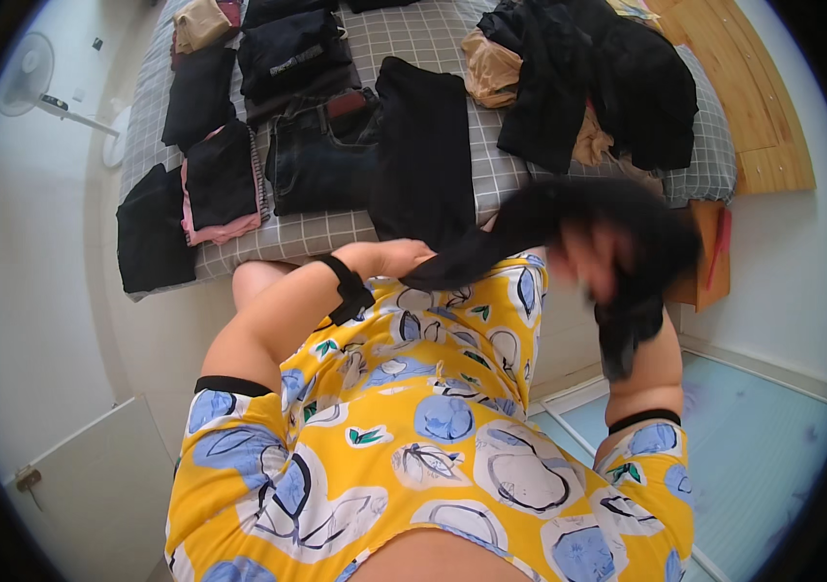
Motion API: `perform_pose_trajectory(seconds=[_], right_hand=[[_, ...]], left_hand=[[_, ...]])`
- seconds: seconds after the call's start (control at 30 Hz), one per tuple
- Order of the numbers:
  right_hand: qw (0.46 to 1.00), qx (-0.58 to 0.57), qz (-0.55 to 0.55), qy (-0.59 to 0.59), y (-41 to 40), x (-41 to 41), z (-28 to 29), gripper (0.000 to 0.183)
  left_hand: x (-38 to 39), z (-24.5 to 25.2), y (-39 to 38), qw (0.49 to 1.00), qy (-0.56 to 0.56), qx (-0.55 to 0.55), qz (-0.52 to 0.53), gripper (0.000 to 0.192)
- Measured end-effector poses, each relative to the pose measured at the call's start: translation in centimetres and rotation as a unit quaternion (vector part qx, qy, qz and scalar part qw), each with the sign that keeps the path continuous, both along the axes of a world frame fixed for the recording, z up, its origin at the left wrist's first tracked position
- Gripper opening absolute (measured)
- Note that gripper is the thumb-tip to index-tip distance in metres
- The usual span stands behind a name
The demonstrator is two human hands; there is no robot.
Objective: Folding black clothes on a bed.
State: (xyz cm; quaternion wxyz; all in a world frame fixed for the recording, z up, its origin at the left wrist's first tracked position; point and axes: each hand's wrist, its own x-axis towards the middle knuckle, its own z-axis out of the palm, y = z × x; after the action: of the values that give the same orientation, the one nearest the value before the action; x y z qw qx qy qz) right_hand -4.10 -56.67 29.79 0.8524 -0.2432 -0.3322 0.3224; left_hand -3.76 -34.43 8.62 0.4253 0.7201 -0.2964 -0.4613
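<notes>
My left hand (400,257) grips one end of a black garment (522,225), close to the bed's front edge. On the right my right hand (588,258) is raised and blurred, with the same garment bunched around and over it. The cloth stretches between both hands above my lap. Just beyond lies a long folded black garment (424,145), flat on the grey checked bedsheet (504,174). Beside it on the left are folded dark jeans (322,164) with a brown waistband patch.
Folded black clothes (221,174) lie in rows on the bed's left, some with pink cloth (221,231). A loose heap of black clothing (595,80) and tan cloth (490,69) covers the right. A wooden headboard (741,94) stands right; a white fan (28,73) is far left.
</notes>
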Motion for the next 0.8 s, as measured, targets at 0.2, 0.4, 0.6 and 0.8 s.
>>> perform_pose_trajectory(seconds=[0.2, 0.4, 0.6, 0.8], right_hand=[[0.988, -0.003, -0.091, 0.124, 0.1, 15.6, -8.9, 0.06], [0.951, -0.106, -0.14, 0.254, 2.8, 21.2, -21.7, 0.039], [0.957, -0.051, -0.093, 0.272, 3.4, 23.5, -23.7, 0.035], [0.892, -0.208, -0.174, 0.361, 3.3, 22.6, -26.7, 0.055]], left_hand=[[-0.6, -1.2, 0.8, 0.978, 0.187, 0.052, 0.076, 0.049], [-2.5, -2.9, 2.3, 0.936, 0.286, -0.018, 0.204, 0.065], [-3.9, -5.0, 2.2, 0.912, 0.295, 0.074, 0.273, 0.066], [-2.0, -0.2, 0.8, 0.901, 0.232, 0.074, 0.359, 0.054]])
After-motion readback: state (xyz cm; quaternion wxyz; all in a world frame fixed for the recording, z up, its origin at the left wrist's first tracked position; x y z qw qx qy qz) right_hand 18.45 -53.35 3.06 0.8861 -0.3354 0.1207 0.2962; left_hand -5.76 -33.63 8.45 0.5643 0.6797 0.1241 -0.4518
